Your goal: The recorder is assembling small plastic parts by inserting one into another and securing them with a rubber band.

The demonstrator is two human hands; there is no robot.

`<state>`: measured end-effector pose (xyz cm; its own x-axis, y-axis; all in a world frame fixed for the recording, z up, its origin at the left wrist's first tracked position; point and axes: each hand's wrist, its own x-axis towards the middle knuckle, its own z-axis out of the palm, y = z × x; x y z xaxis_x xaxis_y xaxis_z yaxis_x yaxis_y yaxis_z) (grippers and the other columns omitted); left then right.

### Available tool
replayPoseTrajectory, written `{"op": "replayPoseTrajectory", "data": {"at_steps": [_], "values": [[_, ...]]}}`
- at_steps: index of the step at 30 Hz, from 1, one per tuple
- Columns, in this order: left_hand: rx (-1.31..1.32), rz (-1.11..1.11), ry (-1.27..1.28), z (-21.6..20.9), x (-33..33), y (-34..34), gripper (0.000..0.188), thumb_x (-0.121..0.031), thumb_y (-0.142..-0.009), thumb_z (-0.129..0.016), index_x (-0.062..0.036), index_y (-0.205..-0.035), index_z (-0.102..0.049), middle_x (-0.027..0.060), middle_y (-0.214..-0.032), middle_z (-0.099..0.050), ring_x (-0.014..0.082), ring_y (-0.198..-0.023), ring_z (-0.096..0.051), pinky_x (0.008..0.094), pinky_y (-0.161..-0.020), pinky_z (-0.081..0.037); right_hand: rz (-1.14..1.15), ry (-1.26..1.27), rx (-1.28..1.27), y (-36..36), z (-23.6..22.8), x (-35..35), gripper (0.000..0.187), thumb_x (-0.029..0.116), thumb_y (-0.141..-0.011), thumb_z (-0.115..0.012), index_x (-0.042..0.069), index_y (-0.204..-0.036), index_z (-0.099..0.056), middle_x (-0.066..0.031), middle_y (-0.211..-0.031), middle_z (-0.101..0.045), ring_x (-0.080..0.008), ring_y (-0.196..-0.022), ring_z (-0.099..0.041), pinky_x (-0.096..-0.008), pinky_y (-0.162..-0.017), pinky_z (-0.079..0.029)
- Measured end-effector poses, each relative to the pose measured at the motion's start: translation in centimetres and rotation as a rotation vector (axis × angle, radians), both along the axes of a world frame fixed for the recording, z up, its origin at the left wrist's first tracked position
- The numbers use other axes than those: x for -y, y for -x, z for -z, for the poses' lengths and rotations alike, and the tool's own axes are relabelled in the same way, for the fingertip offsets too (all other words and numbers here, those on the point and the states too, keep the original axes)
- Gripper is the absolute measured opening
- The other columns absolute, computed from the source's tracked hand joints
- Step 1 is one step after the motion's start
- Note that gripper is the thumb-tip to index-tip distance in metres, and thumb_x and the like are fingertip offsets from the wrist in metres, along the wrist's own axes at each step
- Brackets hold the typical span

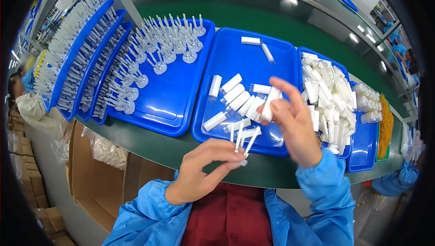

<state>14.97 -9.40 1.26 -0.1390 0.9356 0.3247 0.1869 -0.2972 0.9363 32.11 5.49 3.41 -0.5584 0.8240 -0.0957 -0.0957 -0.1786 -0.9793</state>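
My left hand (197,173) is closed, thumb and fingers pinching the base of a white pronged plastic piece (252,143) whose thin stems point upward. To its upper right, my right hand (294,126) grips a white rectangular tube (270,105) between thumb and fingers, with the index finger raised. Both hands are over the near edge of a blue tray (231,56). Several loose white tubes with clear ends, such as one tube (214,121), lie in that tray. The tube in my right hand is apart from the pronged piece.
Left of the middle tray, a blue tray (165,121) holds clear pronged pieces (159,66); stacked trays (86,56) of them rise beyond. A heaped tray of white tubes (333,101) stands right, near yellow bands (384,126). Below left is an open carton (97,178).
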Motion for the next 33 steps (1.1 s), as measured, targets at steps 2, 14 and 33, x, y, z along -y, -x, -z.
{"op": "replayPoseTrajectory", "data": {"at_steps": [2,14,33], "values": [[0.051,0.051,0.024,-0.1,-0.1,-0.4,0.021,0.012,-0.083,-0.073,0.0015,-0.1,-0.068,0.0177,-0.108,-0.068,0.024,-0.098,-0.07,0.034,-0.088,-0.057,0.035,0.138,-0.076,-0.4,0.8,1.7,0.051,0.019,-0.103,-0.055,0.002,-0.148,-0.038,-0.0134,-0.103,-0.07,-0.0138,-0.091,-0.063,-0.0296,-0.086,-0.051],[0.163,-0.034,0.072,1.6,0.3,-2.1,0.027,0.007,-0.084,-0.074,-0.0034,-0.109,-0.069,0.0129,-0.11,-0.071,0.0198,-0.096,-0.069,0.031,-0.082,-0.055,0.067,-0.038,-0.107,-1.6,2.8,5.2,0.048,0.01,-0.102,-0.056,0.0,-0.146,-0.038,-0.0175,-0.107,-0.07,-0.0171,-0.099,-0.066,-0.0314,-0.09,-0.05],[-0.421,-0.214,-0.146,0.9,-0.7,0.1,0.038,0.011,-0.075,-0.077,-0.0033,-0.109,-0.068,0.0114,-0.108,-0.073,0.0251,-0.097,-0.068,0.0335,-0.08,-0.051,0.07,-0.668,0.46,1.1,4.0,-7.0,0.037,0.012,-0.09,-0.068,0.005,-0.126,-0.062,-0.0082,-0.094,-0.068,-0.0216,-0.092,-0.064,-0.0348,-0.084,-0.049]]}}
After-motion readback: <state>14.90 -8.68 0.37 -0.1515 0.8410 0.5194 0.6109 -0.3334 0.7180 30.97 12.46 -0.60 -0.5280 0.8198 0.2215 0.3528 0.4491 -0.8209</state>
